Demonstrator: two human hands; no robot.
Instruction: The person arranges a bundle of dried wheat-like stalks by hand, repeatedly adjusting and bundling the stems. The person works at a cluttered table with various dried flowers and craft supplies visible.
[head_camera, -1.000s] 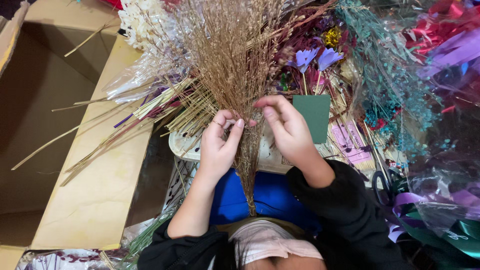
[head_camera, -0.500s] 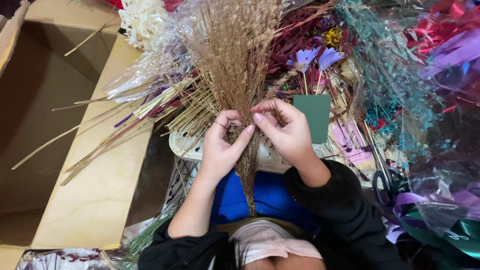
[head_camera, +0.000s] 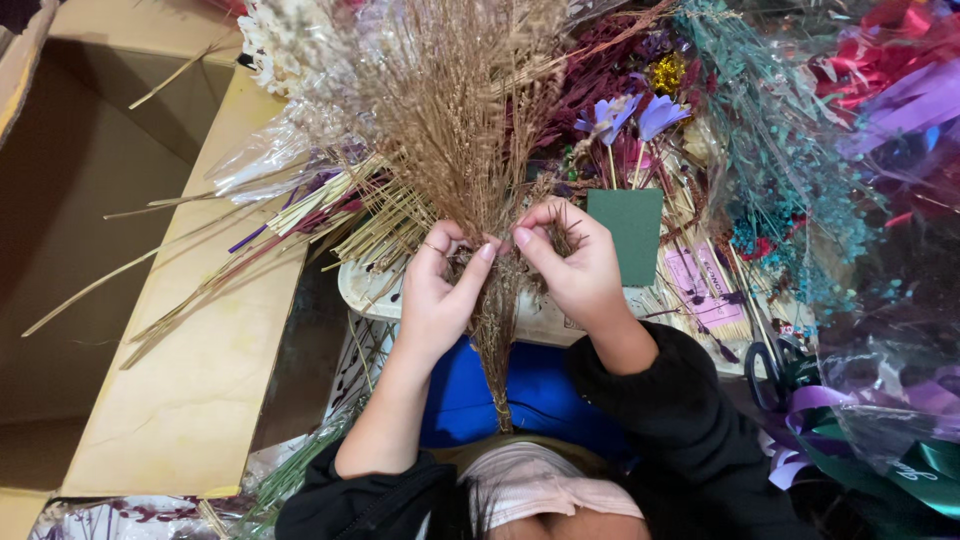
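Note:
A bunch of dried tan grass (head_camera: 455, 110) stands upright in front of me, its thin stems (head_camera: 493, 330) running down toward my chest. My left hand (head_camera: 435, 295) grips the stems from the left, thumb against the bundle. From the right, my right hand (head_camera: 572, 268) pinches the same stems, fingertips close to those of the left hand. Both hands meet at the narrow waist of the bunch, above a white tray (head_camera: 365, 290).
An open cardboard box (head_camera: 190, 400) lies at the left with loose dried stalks (head_camera: 210, 275) across its flap. A green foam block (head_camera: 628, 232), purple flowers (head_camera: 625, 115), teal dried sprigs (head_camera: 780, 170), black scissors (head_camera: 770, 375) and ribbons (head_camera: 900, 80) crowd the right.
My right hand's fingers have come down and inward onto the stems. Both hands now pinch the bunch closer together. The bunch has barely shifted.

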